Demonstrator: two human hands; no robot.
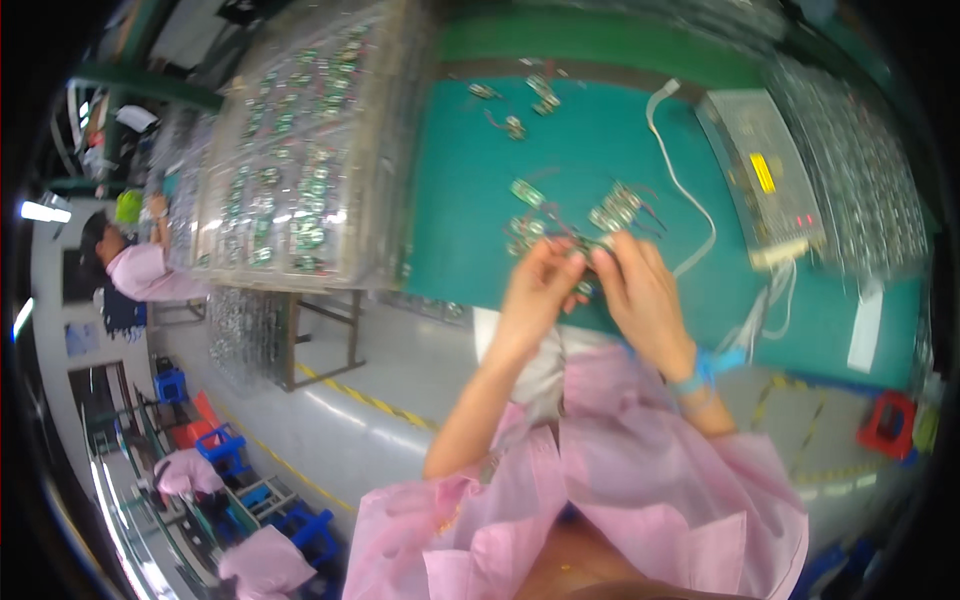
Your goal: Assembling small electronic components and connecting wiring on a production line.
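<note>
Over the near edge of the green work mat (460, 180), my left hand (543, 285) and my right hand (640, 295) meet, thumbs and fingertips pinched together. Between them is a small circuit board (590, 243), mostly covered by the fingers and blurred. A blue band (700, 372) circles my right wrist. Just beyond the fingers lie a pile of small boards with thin wires (617, 207), a smaller cluster of boards (525, 235) and a single green board (526, 192). A few more wired boards (543, 95) rest farther back on the mat.
Clear trays filled with boards (290, 160) are stacked at the left. A metal power unit (765, 170) stands at the right, with a white cable (680, 180) near it. More clear trays (850, 150) lie beyond it. Another person in pink (145, 270) is at far left.
</note>
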